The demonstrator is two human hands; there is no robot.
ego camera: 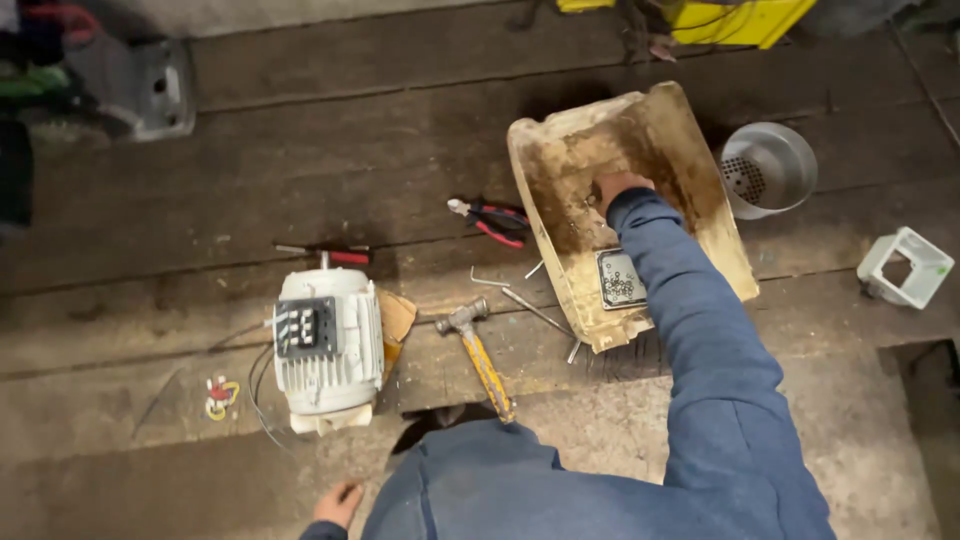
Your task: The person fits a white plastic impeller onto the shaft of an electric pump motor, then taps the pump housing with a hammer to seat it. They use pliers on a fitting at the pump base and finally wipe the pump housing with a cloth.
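The right hand [620, 187], its fingers hidden so the grip cannot be told, is being reached into the grimy cream plastic tub [540, 160], while the left hand [338, 503] is being rested loosely curled on the wooden worktop [300, 150], and the tub, being tilted, could be tipped, spilling its small metal parts.

Dirty tub [690, 170]: old plastic box, cream colour, brown stains inside, lies slanted on wood floor, open side up. Right hand [618, 187] reaches inside it, fingers hidden in tub, so grip not clear. Small flat tray [620, 278] with tiny metal bits sits at tub's near end. Left hand [338, 503] rests low on floor, fingers curled, holds nothing.
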